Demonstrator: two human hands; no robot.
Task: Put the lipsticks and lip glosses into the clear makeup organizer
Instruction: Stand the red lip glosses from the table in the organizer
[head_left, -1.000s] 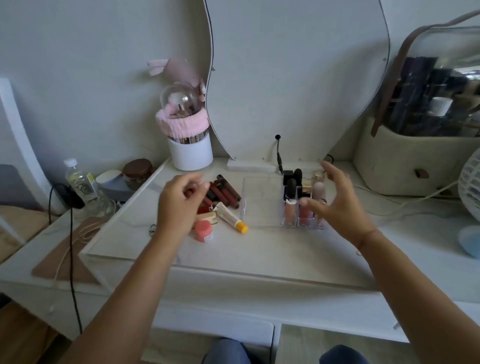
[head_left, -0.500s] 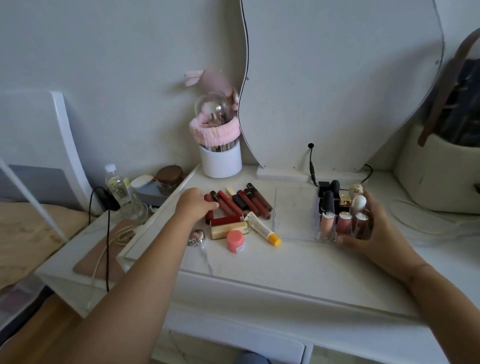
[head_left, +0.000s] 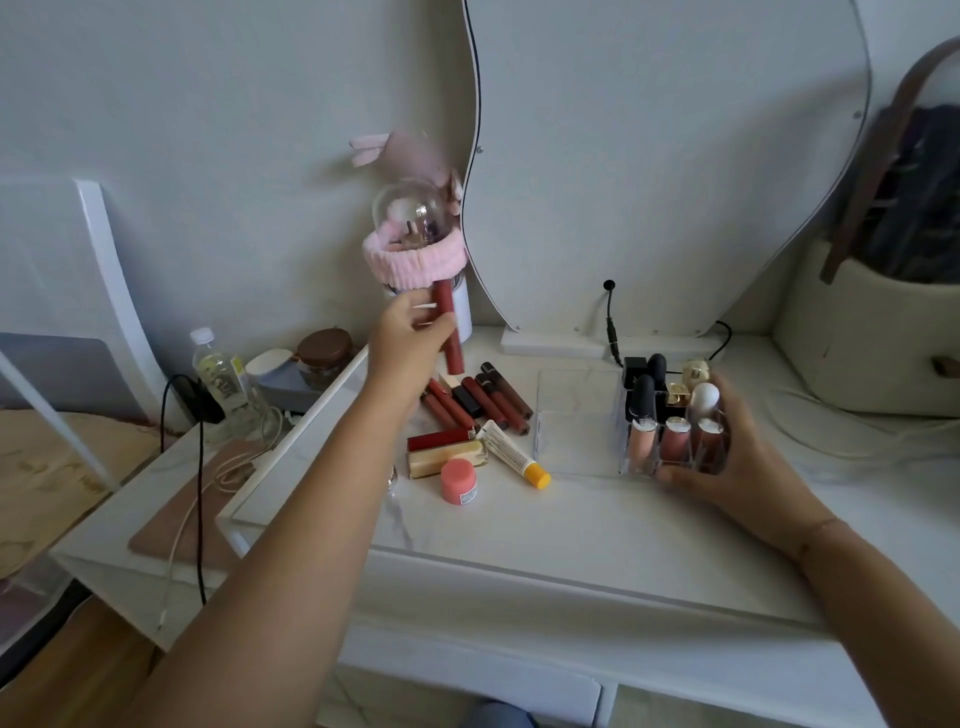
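Note:
My left hand (head_left: 405, 343) holds a dark red lip gloss tube (head_left: 450, 332) upright in the air, above a pile of red and brown lipsticks and glosses (head_left: 480, 402) lying on the white vanity top. My right hand (head_left: 737, 462) grips the front right corner of the clear makeup organizer (head_left: 576, 415), whose right compartments hold several upright pink glosses (head_left: 675, 441) and black lipsticks (head_left: 641, 384). Its left part is bare. In front of the pile lie a red lipstick box (head_left: 441, 439), a cream box (head_left: 441, 460), a pink-lidded jar (head_left: 459, 480) and a yellow-capped tube (head_left: 511, 457).
A white cup with a pink headband and glass globe (head_left: 421, 260) stands behind my left hand, by a curved mirror (head_left: 675, 156). A water bottle (head_left: 221, 374), brown-lidded jar (head_left: 324, 353) and cables (head_left: 200, 467) sit at left. A beige bag (head_left: 857, 338) stands at right.
My left hand has closed on a dark red lip gloss from the pile and lifted it up. My right hand stays on the organizer's corner.

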